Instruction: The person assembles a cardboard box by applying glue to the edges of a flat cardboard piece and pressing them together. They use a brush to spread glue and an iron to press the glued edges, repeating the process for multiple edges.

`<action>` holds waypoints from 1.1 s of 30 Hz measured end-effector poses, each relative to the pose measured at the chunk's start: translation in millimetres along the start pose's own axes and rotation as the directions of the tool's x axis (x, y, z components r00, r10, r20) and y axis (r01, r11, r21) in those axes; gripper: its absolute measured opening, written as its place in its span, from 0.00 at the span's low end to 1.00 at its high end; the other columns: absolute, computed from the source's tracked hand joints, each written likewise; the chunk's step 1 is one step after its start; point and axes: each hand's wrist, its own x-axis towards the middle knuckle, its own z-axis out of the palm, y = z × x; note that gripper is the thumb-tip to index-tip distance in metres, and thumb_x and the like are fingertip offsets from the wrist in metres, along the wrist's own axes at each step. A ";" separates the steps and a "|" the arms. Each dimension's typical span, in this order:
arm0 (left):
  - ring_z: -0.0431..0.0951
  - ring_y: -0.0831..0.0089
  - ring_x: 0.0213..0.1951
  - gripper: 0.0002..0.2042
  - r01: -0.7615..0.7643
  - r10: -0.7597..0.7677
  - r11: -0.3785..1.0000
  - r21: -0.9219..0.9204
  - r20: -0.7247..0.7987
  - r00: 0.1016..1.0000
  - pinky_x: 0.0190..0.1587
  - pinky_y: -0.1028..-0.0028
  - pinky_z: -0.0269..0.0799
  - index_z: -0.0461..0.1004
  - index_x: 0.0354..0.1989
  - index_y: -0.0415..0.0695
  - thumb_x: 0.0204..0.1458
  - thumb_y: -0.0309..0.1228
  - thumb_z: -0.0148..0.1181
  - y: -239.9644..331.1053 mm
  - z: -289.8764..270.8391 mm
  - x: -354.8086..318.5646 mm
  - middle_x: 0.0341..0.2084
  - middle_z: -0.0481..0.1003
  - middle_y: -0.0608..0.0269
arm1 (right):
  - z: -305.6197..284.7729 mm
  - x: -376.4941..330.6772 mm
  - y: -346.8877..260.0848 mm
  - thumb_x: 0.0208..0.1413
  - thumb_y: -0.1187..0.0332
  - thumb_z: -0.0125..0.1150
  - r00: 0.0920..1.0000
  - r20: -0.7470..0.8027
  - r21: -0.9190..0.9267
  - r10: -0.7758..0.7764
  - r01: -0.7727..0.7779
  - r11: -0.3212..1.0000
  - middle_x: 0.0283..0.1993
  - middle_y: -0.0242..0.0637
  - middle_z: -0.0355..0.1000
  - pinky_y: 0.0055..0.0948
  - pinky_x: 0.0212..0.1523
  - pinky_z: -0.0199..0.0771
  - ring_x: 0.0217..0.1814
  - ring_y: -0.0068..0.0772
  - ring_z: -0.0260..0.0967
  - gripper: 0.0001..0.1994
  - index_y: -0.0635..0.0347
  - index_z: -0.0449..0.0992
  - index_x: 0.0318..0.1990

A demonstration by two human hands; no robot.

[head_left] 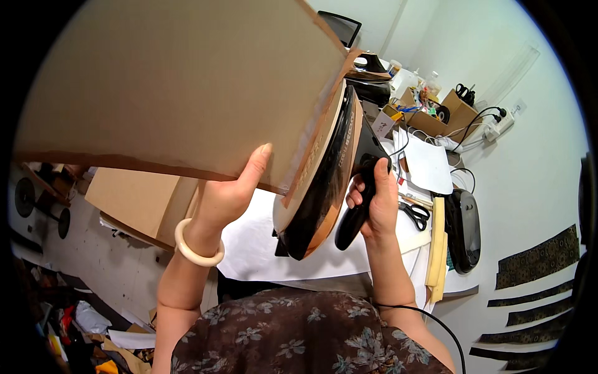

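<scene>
My left hand (230, 199) grips the lower edge of a large flat beige panel (180, 81) with brown fabric-like edging, its thumb lying on the face. The panel is held up and tilted, filling the upper left. My right hand (379, 206) is wrapped around the black handle of a clothes iron (317, 187) with a copper-coloured band. The iron stands on its side, its soleplate turned to the panel's right edge and apparently against it. The contact itself is hidden. A pale bangle (199, 243) circles my left wrist.
White paper (293, 255) covers the table below. Black scissors (414, 215), yellow strips (437, 246) and a black case-like object (464, 230) lie at the right. Behind stand another iron (369, 87) and a cardboard box (461, 112). A brown board (137, 199) is at the left; scraps litter the floor.
</scene>
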 end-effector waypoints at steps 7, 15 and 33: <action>0.72 0.69 0.52 0.24 0.694 -0.625 0.526 -0.492 0.329 0.708 0.55 0.69 0.70 0.65 0.57 0.36 0.50 0.21 0.64 -67.2 13.3 -65.1 0.50 0.71 0.58 | -60.8 -29.0 -77.1 0.59 0.49 0.61 0.893 -0.037 -0.461 -0.448 0.382 0.801 0.26 0.33 0.70 0.19 0.16 0.63 0.17 0.20 0.64 0.25 0.61 0.66 0.51; 0.72 0.63 0.54 0.29 0.887 -0.701 0.175 -0.427 0.578 0.417 0.58 0.66 0.68 0.63 0.59 0.33 0.46 0.20 0.67 -102.6 15.4 -104.8 0.51 0.71 0.52 | -110.8 -75.6 -154.6 0.51 0.53 0.72 0.834 0.105 -0.810 -0.541 0.388 0.441 0.32 0.30 0.72 0.16 0.22 0.62 0.21 0.18 0.64 0.29 0.66 0.70 0.51; 0.68 0.68 0.58 0.40 0.852 -0.649 0.516 -0.094 0.606 0.460 0.63 0.68 0.62 0.62 0.63 0.37 0.37 0.20 0.75 -90.0 -42.4 -30.1 0.55 0.71 0.59 | -108.7 -25.7 -136.0 0.65 0.58 0.56 0.958 -0.135 -0.728 -0.253 0.078 0.681 0.30 0.27 0.69 0.16 0.28 0.67 0.25 0.15 0.62 0.28 0.51 0.56 0.69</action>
